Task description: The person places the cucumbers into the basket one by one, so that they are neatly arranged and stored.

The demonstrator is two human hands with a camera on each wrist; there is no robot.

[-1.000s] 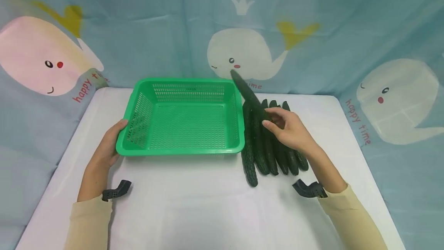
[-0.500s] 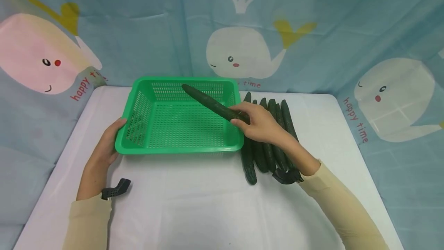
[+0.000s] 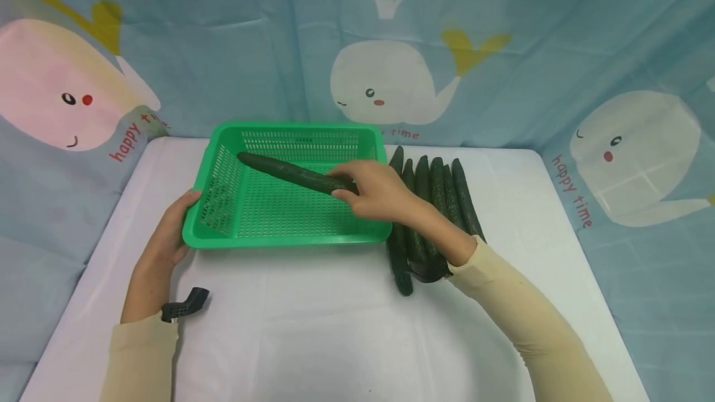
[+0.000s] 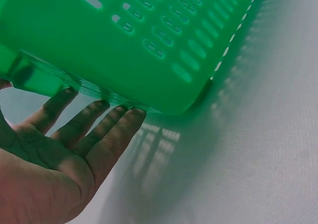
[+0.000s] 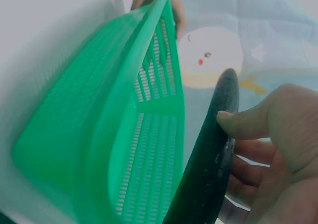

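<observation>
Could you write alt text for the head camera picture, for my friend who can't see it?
A person's right hand holds a dark green cucumber over a green plastic basket, while the left hand grips it at the left. More cucumbers lie side by side on a white table to the right.

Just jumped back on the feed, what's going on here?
A person is working with both hands. The right hand grips one cucumber near its end and holds it over the green basket, not yet set down. The left hand holds the basket's left rim. More cucumbers lie side by side on the white table, right of the basket, partly hidden by the right arm.
</observation>
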